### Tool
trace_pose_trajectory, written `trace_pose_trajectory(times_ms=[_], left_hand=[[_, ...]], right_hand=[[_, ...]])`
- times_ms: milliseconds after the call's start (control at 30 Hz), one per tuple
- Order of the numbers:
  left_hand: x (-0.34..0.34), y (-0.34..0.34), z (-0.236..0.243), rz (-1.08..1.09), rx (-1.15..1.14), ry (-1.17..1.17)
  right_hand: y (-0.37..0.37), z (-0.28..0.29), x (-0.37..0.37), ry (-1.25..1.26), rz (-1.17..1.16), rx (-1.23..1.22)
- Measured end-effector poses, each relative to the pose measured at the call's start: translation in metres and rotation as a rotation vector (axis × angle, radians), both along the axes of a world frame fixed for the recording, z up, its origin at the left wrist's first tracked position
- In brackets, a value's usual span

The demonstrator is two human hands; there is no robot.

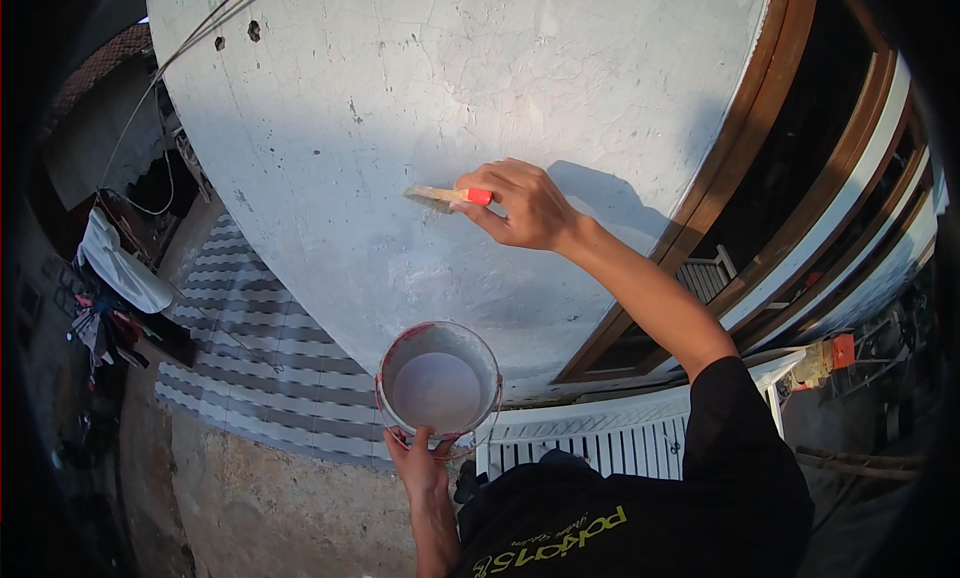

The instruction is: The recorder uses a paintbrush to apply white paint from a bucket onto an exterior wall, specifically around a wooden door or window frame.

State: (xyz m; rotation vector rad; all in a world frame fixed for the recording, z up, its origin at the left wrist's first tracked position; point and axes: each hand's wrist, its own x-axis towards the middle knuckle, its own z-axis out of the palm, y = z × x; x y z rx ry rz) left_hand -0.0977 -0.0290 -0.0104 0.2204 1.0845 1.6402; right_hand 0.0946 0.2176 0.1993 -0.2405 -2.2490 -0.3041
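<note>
My right hand [520, 206] is closed round the handle of a paintbrush [446, 194], which has a red end and a pale wooden body. Its bristles point left and lie at the surface of a white, cracked wall [330, 98]; whether they press on it I cannot tell. Lower down, my left hand [418, 460] grips the near rim of a paint bucket [440, 330], thumb over the edge. Inside the bucket is pale whitish paint [437, 390]. A thin wire handle hangs round the bucket's outside.
Brown wooden window frames [735, 128] border the wall on the right. Below them stands a white slatted bench [600, 443]. Striped grey-and-white floor tiles [270, 348] stretch to the left, beside rough concrete [270, 498]. A white cloth [122, 263] hangs at far left, and cables cross the upper left.
</note>
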Motion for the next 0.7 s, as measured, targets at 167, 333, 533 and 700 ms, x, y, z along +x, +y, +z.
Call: trace_pose_trajectory(times_ms=[167,333,533,700], left_hand=[[0.006,0.002,0.009,0.036,0.006,-0.001],[0.004,0.005,0.007,-0.002,-0.012,0.022],[0.004,0.003,0.009,0.028,0.017,-0.011],[0.006,0.007,0.006,0.012,-0.026,0.045]], right_hand=[[-0.020,0.027,-0.001,0.288,0.018,0.142],[-0.013,-0.007,-0.019,-0.104,0.003,-0.040],[-0.007,0.035,0.005,0.401,-0.052,0.105],[-0.018,0.002,-0.022,0.172,0.001,-0.087]])
